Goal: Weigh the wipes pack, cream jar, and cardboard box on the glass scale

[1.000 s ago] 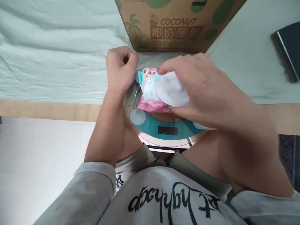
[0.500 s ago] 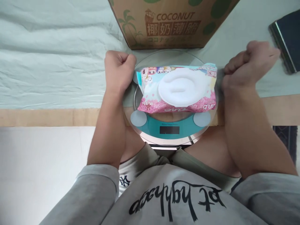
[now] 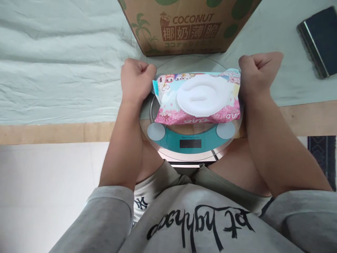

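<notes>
- Right hand point(image 3: 256, 72) has moved inward since half a second ago, from out near the dark flat case to just beside the right end of the wipes pack; the left hand point(image 3: 137, 78) holds nearly the same place.
- Both hands are curled into fists, one on each side of the pack, slightly right of the frame's centre line and left of it. Whether anything is inside either fist cannot be told, nor whether the right one touches the pack.
- Wipes pack point(image 3: 198, 96): upper centre of the frame, lying flat and crosswise on the scale, pink and pale blue with cartoon figures. Its white oval lid faces up and is closed.
- Scale point(image 3: 168, 141): a round sheet of clear glass under the pack, with a teal band, pale round discs and a dark display window point(image 3: 190, 144). Its near edge juts past the wooden edge point(image 3: 65, 134), above the person's lap.
- Cardboard box point(image 3: 189, 33): top centre, just beyond the scale, printed "COCONUT" with a palm tree.
- Dark flat case point(image 3: 319, 42): upper right, on the pale green sheet point(image 3: 52, 70).
- Grey shirt point(image 3: 200, 228): bottom centre, its black lettering upside down.
- White floor point(image 3: 47, 182): lower left; patterned mat point(image 3: 322, 161): right edge.
</notes>
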{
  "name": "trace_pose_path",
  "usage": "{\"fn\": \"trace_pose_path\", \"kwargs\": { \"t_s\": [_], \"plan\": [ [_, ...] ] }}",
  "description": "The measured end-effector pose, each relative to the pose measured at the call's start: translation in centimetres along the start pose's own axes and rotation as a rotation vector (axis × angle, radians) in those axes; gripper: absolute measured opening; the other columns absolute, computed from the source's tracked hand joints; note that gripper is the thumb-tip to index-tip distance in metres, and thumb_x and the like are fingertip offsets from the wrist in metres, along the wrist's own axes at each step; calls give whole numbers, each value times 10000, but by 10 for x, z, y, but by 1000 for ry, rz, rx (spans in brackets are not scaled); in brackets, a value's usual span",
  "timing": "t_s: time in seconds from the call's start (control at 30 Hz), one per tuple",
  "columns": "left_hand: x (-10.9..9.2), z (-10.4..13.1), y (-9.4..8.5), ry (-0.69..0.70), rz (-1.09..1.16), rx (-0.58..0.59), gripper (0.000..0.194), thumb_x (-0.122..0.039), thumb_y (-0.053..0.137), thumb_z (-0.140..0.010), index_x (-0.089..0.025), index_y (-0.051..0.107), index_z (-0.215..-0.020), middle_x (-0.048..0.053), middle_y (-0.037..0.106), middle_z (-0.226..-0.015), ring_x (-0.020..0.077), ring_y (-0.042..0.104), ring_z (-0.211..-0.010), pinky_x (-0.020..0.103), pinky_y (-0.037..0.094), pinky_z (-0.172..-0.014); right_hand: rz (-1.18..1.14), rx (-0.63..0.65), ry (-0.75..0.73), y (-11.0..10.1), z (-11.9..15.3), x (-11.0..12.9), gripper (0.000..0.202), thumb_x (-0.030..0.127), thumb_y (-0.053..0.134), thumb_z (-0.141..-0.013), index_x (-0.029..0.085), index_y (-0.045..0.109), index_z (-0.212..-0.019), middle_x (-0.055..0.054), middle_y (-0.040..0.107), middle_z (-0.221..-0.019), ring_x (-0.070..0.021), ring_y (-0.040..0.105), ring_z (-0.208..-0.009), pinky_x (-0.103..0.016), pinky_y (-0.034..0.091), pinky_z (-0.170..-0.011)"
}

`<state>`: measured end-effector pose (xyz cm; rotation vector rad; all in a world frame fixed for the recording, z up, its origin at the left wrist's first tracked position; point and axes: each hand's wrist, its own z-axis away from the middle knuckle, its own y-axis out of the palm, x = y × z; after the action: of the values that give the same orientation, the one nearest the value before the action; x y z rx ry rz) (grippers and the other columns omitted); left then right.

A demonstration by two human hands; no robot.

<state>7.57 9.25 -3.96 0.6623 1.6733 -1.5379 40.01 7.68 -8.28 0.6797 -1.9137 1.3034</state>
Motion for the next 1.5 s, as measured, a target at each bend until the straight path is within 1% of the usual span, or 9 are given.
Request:
{"fn": "trace_pose_path", "kwargs": {
  "t_s": [0.23, 0.5, 0.63, 0.73, 0.97, 1.1, 1.27, 1.4, 1.5],
  "plan": [
    [11, -8, 4, -13, 285, -143, 697, 165, 572, -936, -195, 164, -500, -43, 95, -577, 44, 71, -575, 312, 16, -584, 12, -54, 111, 9, -5, 6, 509, -84, 458, -891, 134, 98, -605, -11, -27, -676, 0, 67, -654, -237, 81, -639],
    [31, -32, 13, -37, 518, -391, 669, 142, 596, -972, -234, 214, -573, -60, 126, -613, 68, 101, -549, 306, 19, -580, 79, -25, 169, 9, -16, 4, 544, -33, 578, -972, 125, 183, -633, 11, 12, -648, -25, 85, -681, -238, 123, -631],
    [31, -32, 15, -27, 585, -484, 643, 139, 531, -1035, -233, 216, -615, -43, 149, -673, 75, 139, -559, 303, 43, -595, 120, -24, 205, 13, -21, 1, 553, 153, 707, -1079, 90, 281, -732, 39, 148, -658, -8, 136, -695, -140, 149, -615],
    [31, -31, 16, -11, 615, -490, 624, 133, 468, -1062, -242, 226, -626, -39, 158, -687, 82, 160, -564, 310, 59, -600, 162, -44, 226, 17, -24, 2, 502, 327, 718, -1138, 73, 429, -816, 29, 298, -716, 2, 244, -706, -97, 264, -621],
    [31, -32, 16, -28, 666, -471, 599, 95, 488, -1062, -244, 188, -670, -72, 75, -697, 118, 39, -642, 294, 100, -611, 245, 32, 229, 16, -27, 7, 437, 401, 701, -1159, 53, 580, -924, -2, 508, -818, -3, 435, -779, -91, 470, -725],
    [29, -35, 15, -43, 695, -486, 557, 101, 350, -1086, -244, 170, -687, -23, 105, -750, 114, 59, -647, 309, 129, -636, 253, 33, 201, 16, -26, 10, 451, 391, 742, -1135, 48, 550, -915, 20, 427, -780, 1, 402, -748, -93, 426, -699],
    [31, -30, 8, -27, 686, -432, 502, 75, 496, -1055, -232, 281, -721, -3, 200, -765, 113, 147, -616, 346, 170, -598, 272, 44, 242, 16, -26, 21, 492, 229, 715, -1119, 65, 392, -786, 29, 295, -704, 9, 236, -712, -85, 282, -628],
    [35, -28, 7, 4, 675, -410, 471, 47, 467, -1039, -246, 288, -717, 5, 186, -788, 124, 137, -615, 337, 203, -565, 293, 6, 260, 16, -25, 30, 486, 152, 728, -1086, 67, 357, -784, 44, 190, -712, 17, 187, -688, -94, 154, -601],
    [38, -30, 7, 0, 679, -413, 459, 62, 442, -1049, -255, 317, -741, 6, 213, -796, 122, 153, -595, 322, 188, -552, 311, 21, 269, 16, -23, 33, 494, 176, 736, -1090, 62, 365, -784, 37, 203, -712, 19, 197, -689, -92, 163, -595]
  ]
}}
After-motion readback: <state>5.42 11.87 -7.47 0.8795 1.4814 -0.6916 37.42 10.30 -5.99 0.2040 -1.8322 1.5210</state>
